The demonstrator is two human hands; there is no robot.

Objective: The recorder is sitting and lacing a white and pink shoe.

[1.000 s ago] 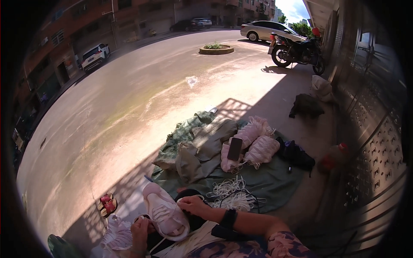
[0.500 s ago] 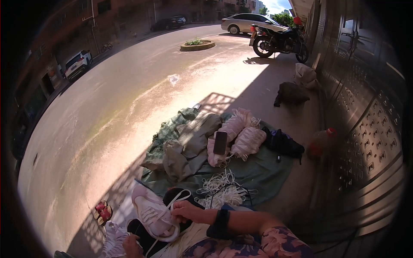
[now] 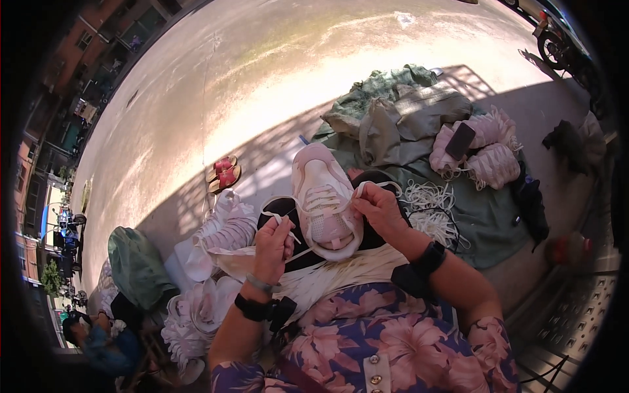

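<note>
Your two hands are apart, one on each side of a pale pink and white sneaker (image 3: pixel 325 196) that sits over your lap, toe pointing away from you. Your left hand (image 3: pixel 272 246) has its fingers closed on a flat white lace (image 3: pixel 278 197), and your right hand (image 3: pixel 382 208) pinches lace at the shoe's right edge. Just right of it, a loose tangle of white laces (image 3: pixel 429 211) lies on a dark green cloth (image 3: pixel 481 239). Farther off, a black phone (image 3: pixel 460 141) rests on pale pink bundles (image 3: pixel 495 167). Red sandals (image 3: pixel 226 175) stand to your left.
</note>
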